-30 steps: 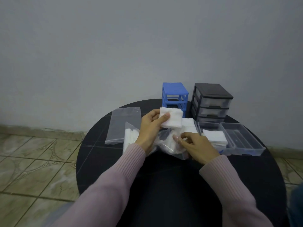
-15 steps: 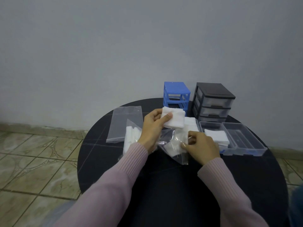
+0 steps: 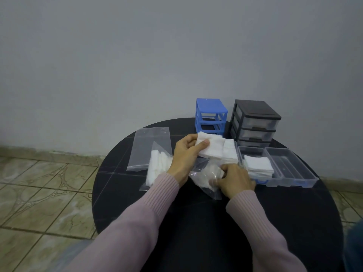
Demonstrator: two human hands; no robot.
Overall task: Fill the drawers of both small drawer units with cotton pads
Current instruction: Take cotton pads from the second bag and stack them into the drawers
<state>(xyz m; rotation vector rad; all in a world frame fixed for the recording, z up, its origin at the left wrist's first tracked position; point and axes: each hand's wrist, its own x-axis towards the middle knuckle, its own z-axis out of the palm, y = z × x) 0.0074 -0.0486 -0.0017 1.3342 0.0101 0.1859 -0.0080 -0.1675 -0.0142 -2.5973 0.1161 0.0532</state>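
While the round black desk (image 3: 275, 222) carries everything, a stack of white cotton pads (image 3: 211, 148) is held just above it by the left hand (image 3: 185, 156), whose thumb and fingers (image 3: 203, 144) are curled round the stack's near edge. A crumpled clear bag (image 3: 204, 179) with more pads inside is grasped by the right hand (image 3: 234, 179), its fingers clenched on the plastic. Another bag of pads (image 3: 157, 169) is seen just left of the left wrist, and a flat empty bag (image 3: 149, 148) lies behind it. Three clear drawers are set out on the desk: the left one (image 3: 229, 152) and the middle drawer (image 3: 255, 165) contain pads, the right drawer (image 3: 290, 167) holds none. Behind them the blue drawer unit (image 3: 211, 114) and the black drawer unit (image 3: 255, 122) are stood side by side.
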